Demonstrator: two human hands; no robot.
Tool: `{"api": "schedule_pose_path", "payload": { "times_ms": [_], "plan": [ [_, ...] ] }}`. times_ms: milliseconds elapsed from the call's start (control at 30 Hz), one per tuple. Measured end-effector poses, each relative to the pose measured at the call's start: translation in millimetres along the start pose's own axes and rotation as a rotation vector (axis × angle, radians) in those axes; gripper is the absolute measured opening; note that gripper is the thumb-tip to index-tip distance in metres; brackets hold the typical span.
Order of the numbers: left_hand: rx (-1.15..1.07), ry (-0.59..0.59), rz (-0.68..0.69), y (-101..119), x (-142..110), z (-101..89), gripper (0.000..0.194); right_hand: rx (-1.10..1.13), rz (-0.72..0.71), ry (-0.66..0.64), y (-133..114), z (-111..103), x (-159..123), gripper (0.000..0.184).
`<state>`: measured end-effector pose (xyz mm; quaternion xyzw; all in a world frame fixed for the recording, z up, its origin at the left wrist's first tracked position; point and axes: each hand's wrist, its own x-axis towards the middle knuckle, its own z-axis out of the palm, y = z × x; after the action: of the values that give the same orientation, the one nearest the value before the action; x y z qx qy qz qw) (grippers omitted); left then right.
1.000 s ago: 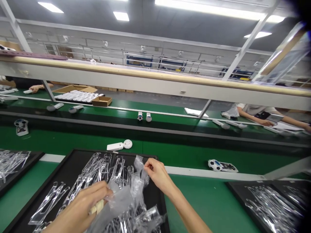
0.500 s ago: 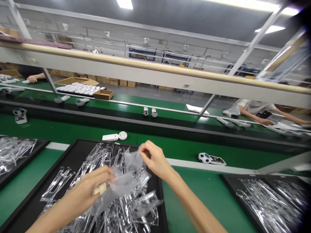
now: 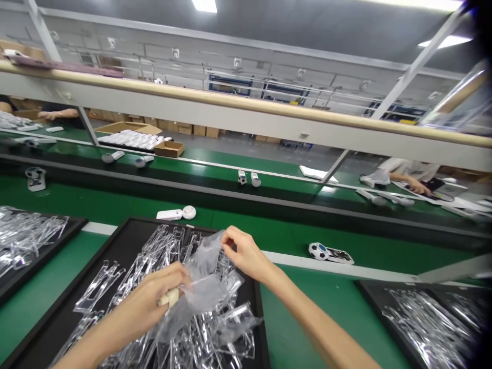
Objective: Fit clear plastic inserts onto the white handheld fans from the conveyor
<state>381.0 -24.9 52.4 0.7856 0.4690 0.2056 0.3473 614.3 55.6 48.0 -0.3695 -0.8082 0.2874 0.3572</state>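
Observation:
My left hand (image 3: 148,302) grips a gathered end of a clear plastic bag (image 3: 203,287), with a small pale beige piece (image 3: 169,296) showing between its fingers. My right hand (image 3: 246,253) pinches the bag's upper edge between thumb and fingers. The bag hangs between both hands, above a black tray (image 3: 154,221) heaped with clear moulded plastic pieces (image 3: 100,287). Most of the beige piece is hidden by my fingers.
Similar black trays of clear pieces (image 3: 34,236) stand left and right. Green conveyor belts (image 3: 288,238) hold a white remote-like device (image 3: 169,215) and a football-patterned item (image 3: 318,251). A co-worker's hand (image 3: 417,185) works beyond a horizontal rail (image 3: 246,108).
The view has tilted and shifted, moving the background. My hands have come slightly closer together, and the bag is now drawn up and spread between them.

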Motion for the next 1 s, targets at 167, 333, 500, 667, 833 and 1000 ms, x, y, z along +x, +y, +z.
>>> {"api": "schedule_pose_path", "payload": {
  "times_ms": [167,333,500,667,833,1000],
  "plan": [
    [-0.049,0.184,0.004,3.3,13.8,0.5,0.017,0.332,0.065,-0.153,-30.2,13.9,-2.9,0.012],
    [-0.414,0.126,-0.147,3.4,30.6,15.9,0.014,0.817,0.27,-0.042,-37.2,26.9,-9.9,0.011],
    [-0.543,0.25,-0.269,-7.1,28.0,18.3,0.019,0.468,0.483,0.013,-3.2,13.8,-77.5,0.036],
    [-0.563,0.334,-0.338,-24.2,18.4,6.2,0.02,-0.091,0.632,-0.075,47.2,25.1,-164.7,0.019],
    [-0.53,0.377,-0.345,-27.4,16.2,6.6,0.022,0.033,0.649,-0.013,69.9,43.2,-163.3,0.017],
    [-0.572,0.454,-0.381,-15.2,11.1,5.1,0.028,0.078,0.794,-0.068,97.3,53.6,-132.4,0.03]
  ]
}}
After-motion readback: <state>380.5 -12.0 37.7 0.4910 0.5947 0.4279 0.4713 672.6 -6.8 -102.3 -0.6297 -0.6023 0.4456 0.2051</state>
